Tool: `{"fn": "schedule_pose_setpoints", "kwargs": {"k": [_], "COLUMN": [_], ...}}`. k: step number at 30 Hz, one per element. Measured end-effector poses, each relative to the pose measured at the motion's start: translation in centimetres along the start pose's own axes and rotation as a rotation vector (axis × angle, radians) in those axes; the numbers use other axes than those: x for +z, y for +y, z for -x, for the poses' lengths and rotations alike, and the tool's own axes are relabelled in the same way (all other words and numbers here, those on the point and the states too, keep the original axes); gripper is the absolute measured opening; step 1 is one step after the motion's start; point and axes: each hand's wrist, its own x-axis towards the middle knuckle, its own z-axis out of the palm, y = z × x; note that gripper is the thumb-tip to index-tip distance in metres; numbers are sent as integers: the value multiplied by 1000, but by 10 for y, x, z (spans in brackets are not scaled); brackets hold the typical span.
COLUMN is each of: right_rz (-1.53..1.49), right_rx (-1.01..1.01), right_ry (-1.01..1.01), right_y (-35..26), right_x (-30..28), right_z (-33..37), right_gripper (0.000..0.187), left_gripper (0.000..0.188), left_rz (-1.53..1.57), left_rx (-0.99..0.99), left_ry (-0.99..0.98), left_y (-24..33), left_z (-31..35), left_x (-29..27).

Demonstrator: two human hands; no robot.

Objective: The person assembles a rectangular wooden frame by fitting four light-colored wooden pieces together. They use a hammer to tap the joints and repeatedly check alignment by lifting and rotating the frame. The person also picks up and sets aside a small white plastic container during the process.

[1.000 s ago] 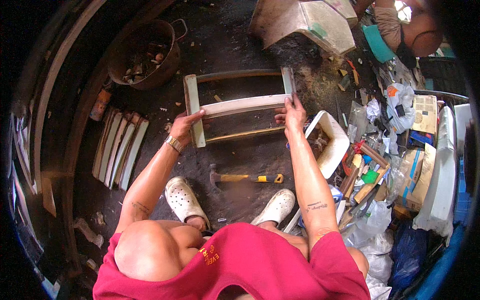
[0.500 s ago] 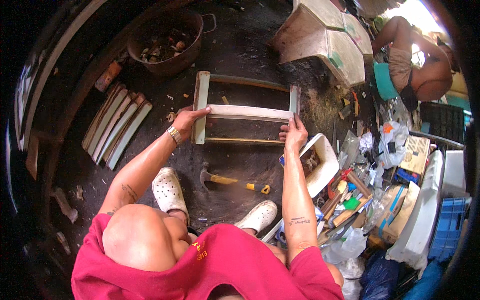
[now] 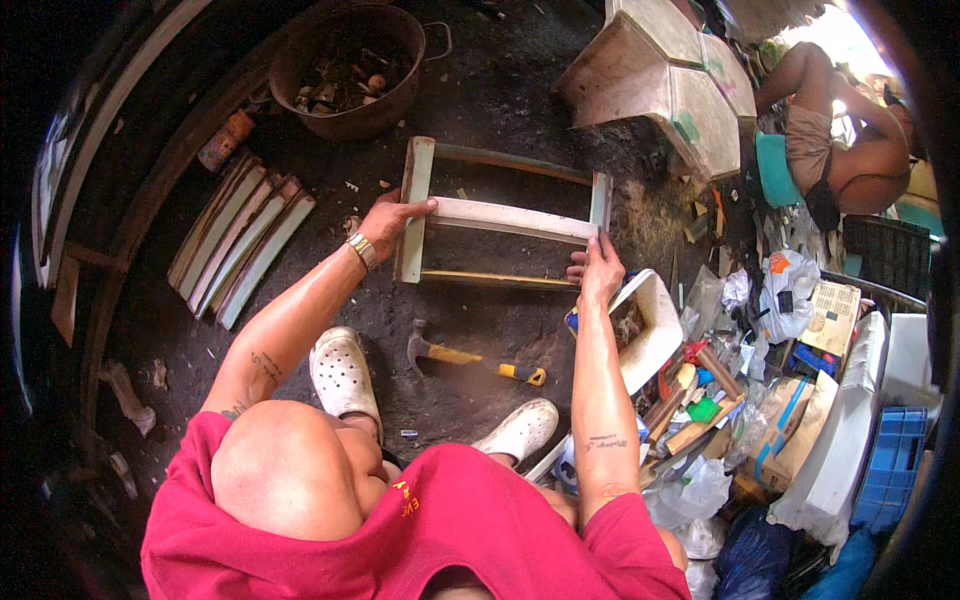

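Note:
On the dark ground before me lies a wooden frame (image 3: 415, 250) with pale painted end pieces and two long rails. A white wooden slat (image 3: 510, 219) spans its middle from end to end. My left hand (image 3: 385, 225), with a watch at the wrist, grips the left end of the slat where it meets the end piece, thumb on top. At the other end, my right hand (image 3: 600, 268) pinches the slat by the right end piece; its lower fingers are curled. A hammer (image 3: 450, 354) with a yellow and black handle lies between the frame and my feet.
Several painted wooden slats (image 3: 240, 235) are stacked at left, below a metal pot (image 3: 345, 120) of scraps. A white container (image 3: 650, 340) and piled scrap (image 3: 720, 400) lie right. Beyond are an angular panelled piece (image 3: 660, 85) and a seated person (image 3: 840, 140).
The whole view has shifted slightly, so most things appear a little farther right. Both hands keep their places at the slat's ends, and the frame shows no clear movement on the ground.

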Motion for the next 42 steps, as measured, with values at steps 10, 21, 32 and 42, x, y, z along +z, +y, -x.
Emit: {"fn": "schedule_pose_setpoints", "kwargs": {"k": [10, 21, 32, 42], "right_rz": [4, 5, 75, 197], "right_rx": [11, -4, -15, -89], "right_ry": [-12, -5, 5, -1], "right_y": [4, 1, -3, -1], "right_x": [-1, 1, 2, 3], "right_z": [-5, -3, 2, 3], "right_gripper": [42, 45, 47, 47], "left_gripper": [49, 40, 35, 40], "left_rz": [257, 261, 257, 177], "left_rx": [-52, -25, -35, -7], "left_ry": [-92, -78, -61, -67], "left_y": [2, -3, 4, 2], "left_z": [2, 3, 6, 1], "left_x": [-3, -4, -4, -5]}}
